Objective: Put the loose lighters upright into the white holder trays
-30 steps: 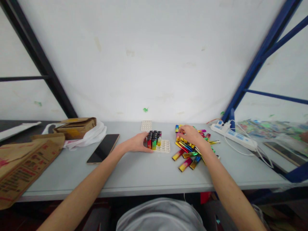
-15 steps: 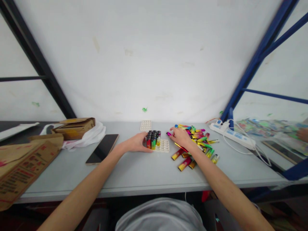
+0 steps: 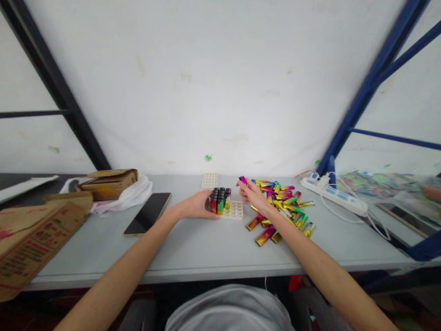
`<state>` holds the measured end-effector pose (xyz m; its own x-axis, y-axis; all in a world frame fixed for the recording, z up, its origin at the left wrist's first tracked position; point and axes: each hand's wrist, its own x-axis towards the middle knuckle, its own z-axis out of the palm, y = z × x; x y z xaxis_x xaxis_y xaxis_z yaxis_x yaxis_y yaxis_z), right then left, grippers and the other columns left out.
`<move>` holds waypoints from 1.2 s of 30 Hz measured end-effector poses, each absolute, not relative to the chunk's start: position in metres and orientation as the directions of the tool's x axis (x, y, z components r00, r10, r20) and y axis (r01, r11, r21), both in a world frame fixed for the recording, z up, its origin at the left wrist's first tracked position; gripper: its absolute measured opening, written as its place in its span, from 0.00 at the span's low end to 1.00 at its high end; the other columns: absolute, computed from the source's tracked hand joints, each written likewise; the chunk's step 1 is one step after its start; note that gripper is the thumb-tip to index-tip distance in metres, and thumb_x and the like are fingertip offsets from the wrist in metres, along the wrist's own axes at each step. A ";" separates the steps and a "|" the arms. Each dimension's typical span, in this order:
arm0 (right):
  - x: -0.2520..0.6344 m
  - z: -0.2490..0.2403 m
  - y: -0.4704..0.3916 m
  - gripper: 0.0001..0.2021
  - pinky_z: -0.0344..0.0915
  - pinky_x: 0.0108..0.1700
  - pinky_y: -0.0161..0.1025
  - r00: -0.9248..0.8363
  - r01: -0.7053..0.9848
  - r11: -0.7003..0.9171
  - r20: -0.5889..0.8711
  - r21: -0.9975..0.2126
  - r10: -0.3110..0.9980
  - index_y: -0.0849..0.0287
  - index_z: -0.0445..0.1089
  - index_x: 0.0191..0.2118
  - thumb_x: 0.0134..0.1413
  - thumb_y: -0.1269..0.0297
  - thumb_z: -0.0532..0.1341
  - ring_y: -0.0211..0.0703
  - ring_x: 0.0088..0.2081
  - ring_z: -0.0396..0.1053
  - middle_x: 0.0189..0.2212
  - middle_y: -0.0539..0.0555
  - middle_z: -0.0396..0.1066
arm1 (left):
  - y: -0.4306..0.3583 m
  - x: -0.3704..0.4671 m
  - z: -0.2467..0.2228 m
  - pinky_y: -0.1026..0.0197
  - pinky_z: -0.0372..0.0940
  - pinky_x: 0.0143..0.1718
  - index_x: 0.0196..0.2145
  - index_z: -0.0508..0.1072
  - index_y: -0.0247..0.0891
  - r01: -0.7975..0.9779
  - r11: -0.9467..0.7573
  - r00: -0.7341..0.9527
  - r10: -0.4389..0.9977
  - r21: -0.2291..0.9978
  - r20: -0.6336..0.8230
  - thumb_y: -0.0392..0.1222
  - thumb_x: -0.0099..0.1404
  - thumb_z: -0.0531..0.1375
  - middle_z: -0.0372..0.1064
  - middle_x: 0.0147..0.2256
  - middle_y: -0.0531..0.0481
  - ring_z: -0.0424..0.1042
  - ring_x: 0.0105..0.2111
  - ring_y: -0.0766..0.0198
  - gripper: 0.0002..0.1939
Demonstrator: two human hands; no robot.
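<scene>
Several lighters (image 3: 220,207) with dark tops stand upright in the left part of a white tray (image 3: 236,210) with rows of round holes. My left hand (image 3: 200,204) is curved round the left side of this tray, thumb at the front and fingers behind, gripping it. Just right of the tray and above the table, my right hand (image 3: 250,191) pinches a lighter with a purple top (image 3: 243,179); its lower part is hidden in the fingers. Under and beside my right forearm lies a loose pile of shiny, many-coloured lighters (image 3: 265,236).
Behind the first tray lies a second white tray (image 3: 209,180). A dark phone (image 3: 148,214), cardboard boxes (image 3: 110,184) and a white plastic bag (image 3: 143,188) are to the left. A power strip (image 3: 334,195) with cables lies right. Another person's hand (image 3: 432,193) shows at the far right.
My right hand has risen from the pile and drawn slightly left, its lighter now tilted up. My left hand stays at the tray.
</scene>
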<state>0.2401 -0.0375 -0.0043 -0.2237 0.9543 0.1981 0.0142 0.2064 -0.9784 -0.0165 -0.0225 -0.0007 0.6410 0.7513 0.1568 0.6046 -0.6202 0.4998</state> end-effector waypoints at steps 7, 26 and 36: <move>0.230 -0.001 -0.048 0.27 0.43 0.20 0.32 -0.173 0.036 0.254 0.244 -0.967 0.954 0.54 0.55 0.27 0.55 0.35 0.59 0.32 0.19 0.45 0.20 0.42 0.49 | -0.024 -0.016 0.001 0.53 0.68 0.43 0.50 0.70 0.37 0.587 -0.623 0.657 0.740 0.518 0.144 0.63 0.50 0.70 0.74 0.46 0.43 0.73 0.42 0.50 0.37; 0.231 -0.007 -0.047 0.19 0.45 0.27 0.37 -0.057 0.533 0.468 0.522 -0.705 0.851 0.55 0.51 0.18 0.56 0.54 0.53 0.36 0.23 0.50 0.17 0.45 0.47 | -0.021 -0.018 -0.002 0.53 0.68 0.43 0.48 0.71 0.37 0.586 -0.611 0.643 0.750 0.533 0.153 0.62 0.47 0.71 0.74 0.45 0.44 0.73 0.42 0.51 0.37; 0.229 -0.003 -0.052 0.24 0.45 0.28 0.37 -0.083 0.557 0.493 0.546 -0.668 0.834 0.56 0.51 0.18 0.57 0.46 0.54 0.36 0.23 0.48 0.17 0.45 0.48 | -0.023 -0.017 0.001 0.52 0.68 0.44 0.51 0.69 0.36 0.603 -0.613 0.652 0.748 0.511 0.127 0.62 0.49 0.70 0.74 0.47 0.42 0.73 0.43 0.49 0.38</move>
